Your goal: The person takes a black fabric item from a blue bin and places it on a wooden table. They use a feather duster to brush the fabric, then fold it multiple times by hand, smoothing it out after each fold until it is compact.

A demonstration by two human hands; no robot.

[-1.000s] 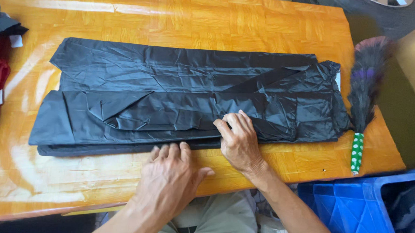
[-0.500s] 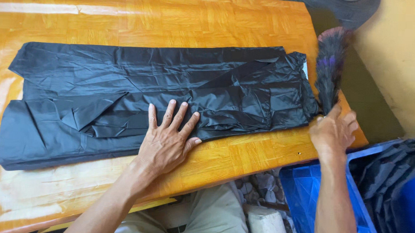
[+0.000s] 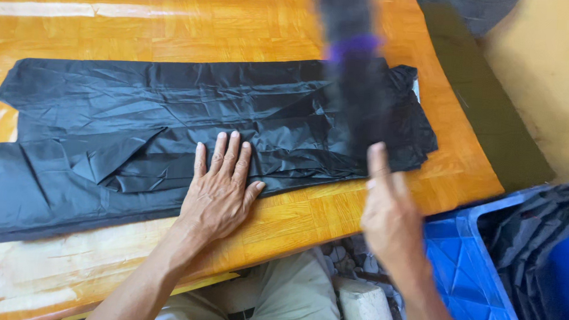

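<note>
A folded black garment (image 3: 171, 129) of thin crinkled fabric lies flat along the glossy orange wooden table (image 3: 175, 27). My left hand (image 3: 219, 189) presses flat on its near edge, fingers spread. My right hand (image 3: 391, 216) is raised over the table's near right corner and grips the handle of a feather duster (image 3: 355, 73). The duster's dark and purple feathers stand up over the garment's right end, blurred by motion.
A blue plastic crate (image 3: 471, 277) holding dark fabric (image 3: 537, 235) sits on the floor at the lower right. A dark mat (image 3: 485, 105) lies beside the table's right edge, next to a yellow wall. My lap and a pale block (image 3: 361, 307) show below the table edge.
My right hand left the garment, reached to the duster at the table's right end, picked it up and swung it over the garment. My left hand slid onto the fabric and stays flat.
</note>
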